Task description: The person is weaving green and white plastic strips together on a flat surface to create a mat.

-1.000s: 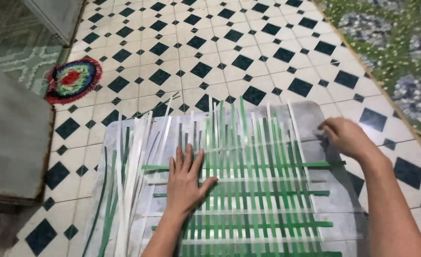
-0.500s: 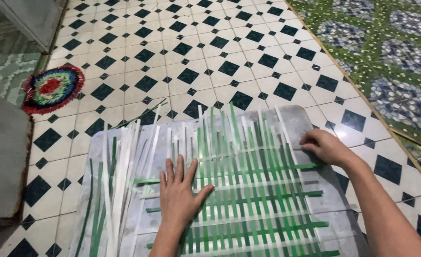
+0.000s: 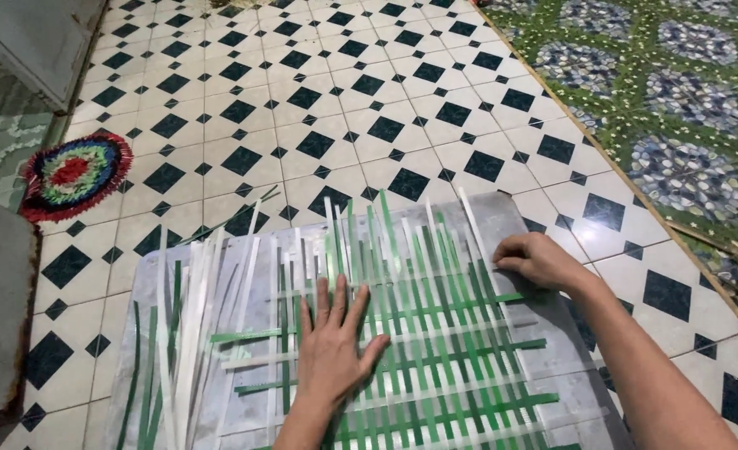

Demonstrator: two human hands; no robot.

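On the grey sheet [image 3: 502, 218] spread over the tiled floor [image 3: 319, 108] lies the woven mat [image 3: 436, 350] of green and white strips, and I take that sheet as my landmark. The mat covers the sheet's middle and right part, with its upright strips fanning loose toward the sheet's far edge. My judgement is that these strips are light, thin and springy, smooth enough to slide over one another, so the weave would shift or open up unless pressed flat; a single strip is best taken near its free end, pinched between fingertips, and the crossings held down with a flat palm. My left hand [image 3: 334, 350] does just that: it lies flat on the weave near the sheet's middle, fingers spread apart and pointing away from me, gripping nothing. My right hand [image 3: 536, 260] rests near the sheet's right edge, fingers curled together with the tips on the end of a white cross strip [image 3: 402, 279]; I cannot tell for certain whether it is pinching that strip or only pressing on it. Toward the sheet's left side lie loose strips [image 3: 185, 333], mostly white with a few green, unwoven and roughly parallel. Beyond the sheet's left far corner a round colourful rug [image 3: 73, 173] sits on the tiles, and to the sheet's right, well apart, runs a green patterned floor [image 3: 677, 100].
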